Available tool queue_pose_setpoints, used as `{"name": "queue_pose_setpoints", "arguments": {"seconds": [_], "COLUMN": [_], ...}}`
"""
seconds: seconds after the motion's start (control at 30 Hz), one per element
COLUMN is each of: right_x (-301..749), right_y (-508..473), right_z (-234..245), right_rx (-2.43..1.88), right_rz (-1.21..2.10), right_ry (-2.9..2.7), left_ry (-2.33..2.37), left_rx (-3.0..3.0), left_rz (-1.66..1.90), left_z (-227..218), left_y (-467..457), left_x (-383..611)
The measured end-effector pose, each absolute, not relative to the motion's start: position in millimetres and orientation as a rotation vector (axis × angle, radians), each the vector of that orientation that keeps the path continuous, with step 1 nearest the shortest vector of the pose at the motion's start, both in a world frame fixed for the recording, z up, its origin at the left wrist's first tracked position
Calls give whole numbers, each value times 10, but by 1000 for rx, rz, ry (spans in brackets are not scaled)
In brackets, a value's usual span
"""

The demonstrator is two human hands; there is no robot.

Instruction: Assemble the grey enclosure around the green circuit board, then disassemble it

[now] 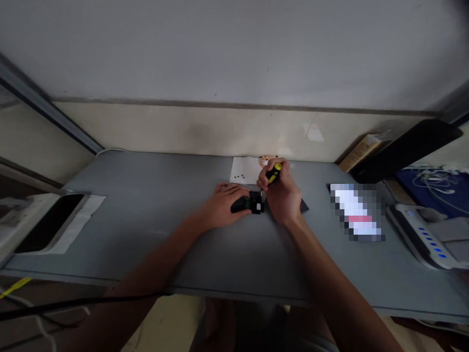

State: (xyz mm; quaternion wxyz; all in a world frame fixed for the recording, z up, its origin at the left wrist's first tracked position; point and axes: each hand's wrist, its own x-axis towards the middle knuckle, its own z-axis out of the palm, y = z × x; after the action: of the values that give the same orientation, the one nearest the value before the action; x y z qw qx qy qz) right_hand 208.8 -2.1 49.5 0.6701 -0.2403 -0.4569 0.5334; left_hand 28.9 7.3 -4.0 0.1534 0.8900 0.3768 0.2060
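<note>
My left hand is closed over a small black device with a green circuit board, pressing it against the grey desk. A pale square label shows on its right part; the rest lies under my fingers. In my right hand is a screwdriver with a yellow and black handle, gripped at a tilt. Its tip points down toward the device's upper right edge, but whether it touches I cannot tell. Behind both hands, a white sheet of paper bears several tiny dark pieces, perhaps screws. A flat dark item shows partly beside my right wrist.
On the right are a blurred-out bright screen, a power strip with blue lights, a long black object and tangled white cables. A dark phone-like slab lies at left. The wall borders the desk's back.
</note>
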Motion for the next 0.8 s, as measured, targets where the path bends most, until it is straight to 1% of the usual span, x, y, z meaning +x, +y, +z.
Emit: {"name": "queue_pose_setpoints", "arguments": {"seconds": [0.37,0.53,0.8], "right_x": [2106,2116,2119], "right_y": [-37,-25,-24], "right_z": [525,518,504], "right_rx": [-576,-564,-540], "right_rz": [1219,1174,1215], "right_ry": [-984,-972,-975], "left_ry": [1097,1065,1081], "left_rx": [2554,2553,2559], "left_rz": [574,589,602], "left_z": [8,11,-2], "left_y": [58,59,58], "left_x": [295,293,298]}}
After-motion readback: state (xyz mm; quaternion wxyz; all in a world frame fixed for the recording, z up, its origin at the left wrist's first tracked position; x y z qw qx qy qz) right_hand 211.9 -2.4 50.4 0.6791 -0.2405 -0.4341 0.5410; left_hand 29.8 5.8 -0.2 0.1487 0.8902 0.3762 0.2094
